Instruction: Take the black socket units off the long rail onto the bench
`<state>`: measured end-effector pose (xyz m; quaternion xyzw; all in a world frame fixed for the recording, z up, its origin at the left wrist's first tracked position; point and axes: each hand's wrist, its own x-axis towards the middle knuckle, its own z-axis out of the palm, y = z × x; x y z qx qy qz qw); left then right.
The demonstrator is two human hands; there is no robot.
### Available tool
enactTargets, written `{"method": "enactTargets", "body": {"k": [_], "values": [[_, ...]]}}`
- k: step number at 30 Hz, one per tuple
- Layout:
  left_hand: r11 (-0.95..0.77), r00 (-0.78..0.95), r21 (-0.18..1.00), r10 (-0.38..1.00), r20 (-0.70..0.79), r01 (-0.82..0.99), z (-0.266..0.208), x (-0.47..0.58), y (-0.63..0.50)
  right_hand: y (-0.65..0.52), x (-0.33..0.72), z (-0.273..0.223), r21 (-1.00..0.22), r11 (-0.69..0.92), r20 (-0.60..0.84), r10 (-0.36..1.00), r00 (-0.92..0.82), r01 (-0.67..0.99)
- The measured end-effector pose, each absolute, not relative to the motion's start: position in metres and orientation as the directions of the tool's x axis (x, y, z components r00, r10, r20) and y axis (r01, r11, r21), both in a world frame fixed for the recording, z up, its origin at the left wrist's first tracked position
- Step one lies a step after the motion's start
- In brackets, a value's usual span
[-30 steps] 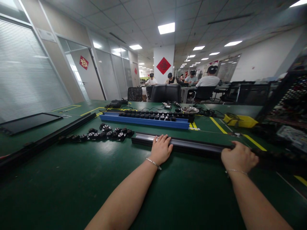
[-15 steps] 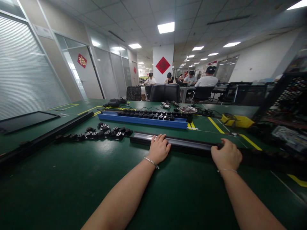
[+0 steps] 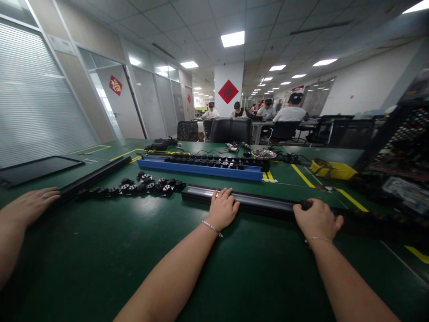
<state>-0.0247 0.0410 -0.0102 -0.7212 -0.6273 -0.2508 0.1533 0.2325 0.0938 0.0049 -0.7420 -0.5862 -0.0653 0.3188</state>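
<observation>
A long black rail (image 3: pixel 264 202) with a pale, shiny inner channel lies crosswise on the green table. My left hand (image 3: pixel 224 209) rests over its near side, fingers curled across the top and holding it. At the right end my right hand (image 3: pixel 317 218) is closed on a small black part (image 3: pixel 306 205), thumb pressed to the rail; the part's shape is mostly hidden. Left of the rail's end lie several small black parts (image 3: pixel 167 187) with white markings, in a cluster. Both my wrists carry thin bracelets.
Another person's hand (image 3: pixel 36 203) touches a second black rail (image 3: pixel 97 175) at left. Behind my rail sits a blue rail (image 3: pixel 197 170) with black parts on it. A metal dish (image 3: pixel 263 154), yellow tray (image 3: pixel 335 170), cables and a flat dark panel (image 3: pixel 40 169) lie around the table (image 3: pixel 234 273).
Another person's hand has come in from the left onto the left black rail. My right hand has shifted slightly, with a finger lifted outward. My left hand stays put.
</observation>
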Motion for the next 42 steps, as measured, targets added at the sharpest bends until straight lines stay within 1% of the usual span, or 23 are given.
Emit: {"method": "enactTargets", "body": {"k": [4, 10, 16, 19, 26, 32, 42], "values": [[-0.163, 0.083, 0.096, 0.829, 0.553, 0.982, -0.01, -0.024, 0.041, 0.093, 0.229, 0.005, -0.402, -0.101, 0.476, 0.826, 0.302, 0.91], [-0.164, 0.069, 0.124, 0.831, 0.552, 0.979, -0.009, -0.024, 0.04, 0.09, 0.221, 0.009, -0.401, -0.096, 0.436, 0.854, 0.282, 0.911], [-0.158, 0.058, 0.132, 0.827, 0.56, 0.979, -0.007, -0.022, 0.039, 0.088, 0.213, 0.008, -0.38, -0.034, 0.475, 0.85, 0.226, 0.925], [-0.164, 0.063, 0.132, 0.825, 0.561, 0.978, -0.007, -0.022, 0.038, 0.087, 0.21, 0.008, -0.375, -0.006, 0.466, 0.863, 0.194, 0.927], [-0.195, 0.11, 0.103, 0.833, 0.542, 0.975, -0.007, -0.02, 0.037, 0.087, 0.203, 0.005, -0.371, 0.075, 0.494, 0.86, 0.129, 0.926], [-0.222, 0.132, 0.105, 0.832, 0.539, 0.969, -0.006, -0.019, 0.036, 0.088, 0.2, 0.003, -0.354, 0.146, 0.513, 0.856, 0.061, 0.924], [-0.223, 0.154, 0.072, 0.839, 0.521, 0.972, -0.005, -0.016, 0.035, 0.084, 0.188, -0.002, -0.304, 0.34, 0.573, 0.811, -0.114, 0.89]]}}
